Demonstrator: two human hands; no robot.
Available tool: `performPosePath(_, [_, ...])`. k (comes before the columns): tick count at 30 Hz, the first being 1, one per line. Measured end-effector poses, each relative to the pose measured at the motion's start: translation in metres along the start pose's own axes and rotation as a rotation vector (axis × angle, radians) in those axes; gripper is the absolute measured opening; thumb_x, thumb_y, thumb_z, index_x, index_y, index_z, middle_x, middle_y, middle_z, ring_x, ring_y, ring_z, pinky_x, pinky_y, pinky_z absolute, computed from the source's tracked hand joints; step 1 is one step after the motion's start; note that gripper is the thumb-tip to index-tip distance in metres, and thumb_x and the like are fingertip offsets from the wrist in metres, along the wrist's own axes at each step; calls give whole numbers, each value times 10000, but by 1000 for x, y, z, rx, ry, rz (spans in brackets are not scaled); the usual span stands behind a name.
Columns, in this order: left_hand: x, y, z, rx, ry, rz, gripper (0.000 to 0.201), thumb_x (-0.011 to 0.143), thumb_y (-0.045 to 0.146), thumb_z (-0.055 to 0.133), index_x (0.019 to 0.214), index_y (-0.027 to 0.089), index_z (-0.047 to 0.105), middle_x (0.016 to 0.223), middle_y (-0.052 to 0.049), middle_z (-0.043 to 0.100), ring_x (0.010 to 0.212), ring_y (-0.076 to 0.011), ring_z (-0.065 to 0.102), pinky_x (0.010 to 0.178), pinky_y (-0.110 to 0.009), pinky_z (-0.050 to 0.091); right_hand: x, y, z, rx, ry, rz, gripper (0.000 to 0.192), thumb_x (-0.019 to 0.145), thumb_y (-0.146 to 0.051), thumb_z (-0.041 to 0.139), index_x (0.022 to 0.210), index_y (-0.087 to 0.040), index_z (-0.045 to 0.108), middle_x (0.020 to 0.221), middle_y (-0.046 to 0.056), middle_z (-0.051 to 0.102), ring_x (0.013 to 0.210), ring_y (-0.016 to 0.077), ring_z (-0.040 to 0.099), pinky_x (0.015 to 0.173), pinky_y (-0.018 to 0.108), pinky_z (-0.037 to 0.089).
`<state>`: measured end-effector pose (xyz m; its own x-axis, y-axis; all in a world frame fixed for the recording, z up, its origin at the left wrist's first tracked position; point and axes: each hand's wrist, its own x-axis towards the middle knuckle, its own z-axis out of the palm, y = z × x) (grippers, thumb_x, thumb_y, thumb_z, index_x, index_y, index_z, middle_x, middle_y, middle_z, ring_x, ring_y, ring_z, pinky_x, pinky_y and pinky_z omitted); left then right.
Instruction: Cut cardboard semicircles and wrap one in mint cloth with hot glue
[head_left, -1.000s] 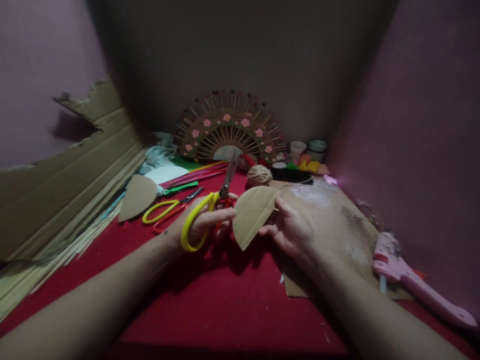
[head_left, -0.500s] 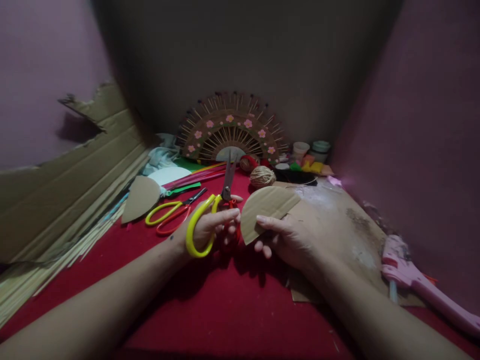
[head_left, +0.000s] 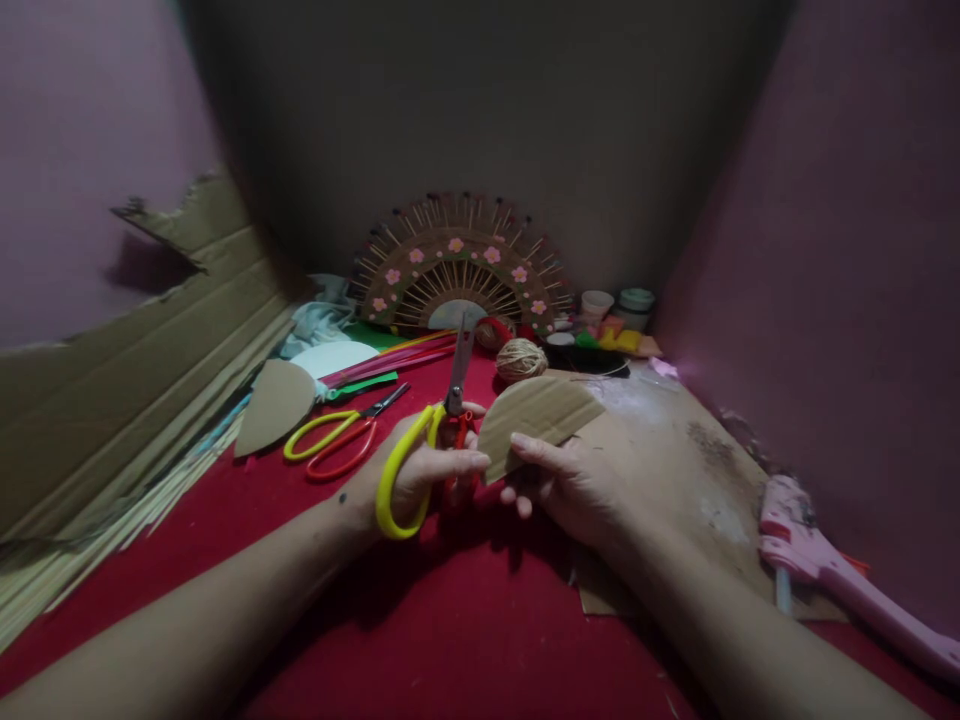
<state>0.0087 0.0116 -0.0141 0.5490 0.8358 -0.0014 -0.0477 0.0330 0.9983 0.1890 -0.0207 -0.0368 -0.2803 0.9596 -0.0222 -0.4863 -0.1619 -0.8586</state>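
My left hand (head_left: 435, 465) is closed on scissors (head_left: 457, 390) with one yellow and one red handle; the yellow loop hangs around the thumb side and the blades point up and away. In my right hand (head_left: 570, 485) a half-round piece of cardboard (head_left: 536, 415) is pinched between thumb and fingers. My left thumb tip is at the cardboard's lower left corner; whether it touches I cannot tell. Left of that hand, a second pair of scissors (head_left: 337, 440) lies on the red cloth (head_left: 450, 640). Another half-round cardboard piece (head_left: 274, 408) lies farther left.
A flower-decorated stick fan (head_left: 469, 265) leans on the back wall, a twine ball (head_left: 521, 358) before it. Small tubs (head_left: 636, 305) stand back right. A pink glue gun (head_left: 810, 545) rests on a cardboard sheet (head_left: 675, 470). Thin sticks (head_left: 112, 545) and torn cardboard (head_left: 150, 350) line the left.
My left hand with the scissors has shifted slightly right, its thumb now at the cardboard's corner. The right hand's grip on the cardboard looks the same. The view has moved a little.
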Motion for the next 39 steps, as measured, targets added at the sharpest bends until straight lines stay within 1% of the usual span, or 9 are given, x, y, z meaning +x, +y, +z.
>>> performPosePath(3, [-3,3,4,66,24,4,366,707,350,738,984,138,625,595,23,551,446,-96,485,423,-214,379,0,-1,0,10,26,-16,280,756,-319,724,920,-95,685,721,86,719,456,113,618,338,160,447])
performPosePath(6, [-6,8,9,106,55,20,301,707,315,727,932,143,625,584,32,533,458,-91,469,437,-214,371,2,-5,-2,50,89,-48,305,739,-349,739,904,-101,673,713,75,718,379,86,569,271,138,376])
performPosePath(9, [-8,13,12,124,98,39,439,668,284,737,1063,152,598,596,47,533,460,-98,472,444,-224,386,3,-9,-3,76,120,-60,329,716,-359,757,897,-102,658,717,73,718,355,78,555,249,132,346])
performPosePath(12, [-9,14,13,142,99,36,560,658,295,738,1169,162,553,620,51,541,468,-107,485,447,-236,398,3,-10,-3,84,111,-55,333,716,-353,758,905,-102,649,715,73,716,368,84,563,253,135,354])
performPosePath(17, [-7,12,9,149,94,57,547,676,339,739,1155,156,551,646,42,550,462,-103,487,445,-238,404,3,-8,-4,103,83,-53,320,726,-339,754,904,-97,642,711,76,711,373,85,562,253,135,352])
performPosePath(20, [-7,14,7,174,93,79,534,680,324,743,1154,166,553,678,35,567,488,-108,506,461,-240,423,2,-8,-3,106,70,-37,307,699,-328,778,857,-99,646,647,51,687,361,85,553,247,134,353])
performPosePath(25, [-9,21,7,187,77,124,404,692,309,740,1047,176,600,653,42,550,503,-100,504,471,-222,420,1,-9,-1,116,49,-32,311,671,-307,801,849,-96,657,545,16,631,381,103,569,275,138,400])
performPosePath(30, [-8,16,3,206,59,121,297,708,355,749,896,176,604,658,28,556,517,-104,511,481,-230,427,0,-7,-1,105,35,-46,337,681,-304,794,911,-101,655,640,36,652,431,106,594,302,145,424])
performPosePath(39, [-7,17,1,224,81,121,453,676,345,768,1074,206,604,707,13,581,545,-127,527,488,-242,432,-2,-10,2,81,32,-51,302,683,-284,778,901,-108,667,619,35,649,436,112,585,319,160,418])
